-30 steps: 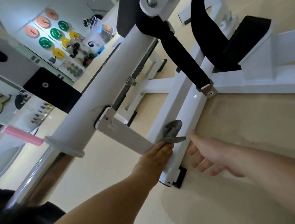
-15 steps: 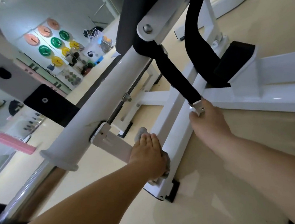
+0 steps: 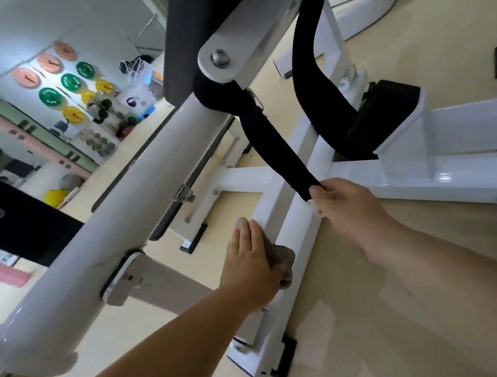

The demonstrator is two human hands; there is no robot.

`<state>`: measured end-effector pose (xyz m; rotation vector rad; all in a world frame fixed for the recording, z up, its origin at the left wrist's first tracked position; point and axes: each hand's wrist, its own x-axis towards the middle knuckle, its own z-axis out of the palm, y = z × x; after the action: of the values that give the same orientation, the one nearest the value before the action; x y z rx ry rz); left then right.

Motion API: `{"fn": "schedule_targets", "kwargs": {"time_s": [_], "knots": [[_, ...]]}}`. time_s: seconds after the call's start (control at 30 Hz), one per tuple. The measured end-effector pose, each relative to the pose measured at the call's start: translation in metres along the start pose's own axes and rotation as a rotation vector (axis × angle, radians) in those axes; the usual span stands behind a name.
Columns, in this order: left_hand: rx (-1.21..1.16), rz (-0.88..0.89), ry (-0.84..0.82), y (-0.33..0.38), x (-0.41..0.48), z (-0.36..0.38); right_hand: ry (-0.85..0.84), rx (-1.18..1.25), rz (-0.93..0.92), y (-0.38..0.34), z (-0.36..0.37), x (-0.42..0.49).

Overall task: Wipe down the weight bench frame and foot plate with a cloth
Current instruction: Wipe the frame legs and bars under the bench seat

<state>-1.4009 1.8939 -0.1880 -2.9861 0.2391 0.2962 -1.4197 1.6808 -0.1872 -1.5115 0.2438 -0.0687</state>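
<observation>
A white steel bench frame [image 3: 275,204] runs along the floor, its base rail ending near me in a black-capped foot [image 3: 265,364]. My left hand [image 3: 249,263] lies flat on the rail with straight fingers, pressing a grey cloth [image 3: 285,260] against it; most of the cloth is hidden under the palm. My right hand [image 3: 344,204] pinches the lower end of a black strap [image 3: 280,158] that hangs from the machine above and holds it off the rail. A black foot plate [image 3: 385,116] sits on a white bracket further back.
A thick white tube [image 3: 129,216] slants across the left, with a flat white bracket [image 3: 135,279] just left of my left hand. A black pad [image 3: 18,220] is at the far left. Coloured weight plates [image 3: 63,81] hang on the far wall. Beige floor [image 3: 388,326] lies to the right.
My left hand slid the cloth up the rail, away from the foot. My right hand went from hovering over the floor to pinching the strap's end and now holds it slightly higher.
</observation>
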Motion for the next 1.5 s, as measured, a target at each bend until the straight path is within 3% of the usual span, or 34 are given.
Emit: {"fn": "schedule_targets", "kwargs": {"time_s": [0.1, 0.27, 0.53, 0.8, 1.33, 1.5], "knots": [[0.023, -0.04, 0.033, 0.003, -0.02, 0.007, 0.043, 0.02, -0.018, 0.003, 0.0, 0.003], [-0.133, -0.091, 0.072, 0.008, -0.011, 0.015, 0.107, 0.051, -0.071, 0.005, -0.01, 0.0], [-0.113, 0.003, 0.023, 0.022, 0.057, -0.011, 0.159, -0.054, -0.096, 0.004, -0.04, 0.008], [0.004, -0.058, 0.094, 0.0, -0.003, 0.015, 0.266, 0.134, 0.013, -0.004, -0.04, 0.008], [-0.078, 0.077, 0.185, 0.071, 0.156, -0.024, 0.46, 0.156, -0.038, -0.024, -0.065, 0.037], [-0.184, 0.107, 0.151, 0.073, 0.161, -0.029, 0.446, 0.16, -0.018, -0.027, -0.065, 0.042]]}}
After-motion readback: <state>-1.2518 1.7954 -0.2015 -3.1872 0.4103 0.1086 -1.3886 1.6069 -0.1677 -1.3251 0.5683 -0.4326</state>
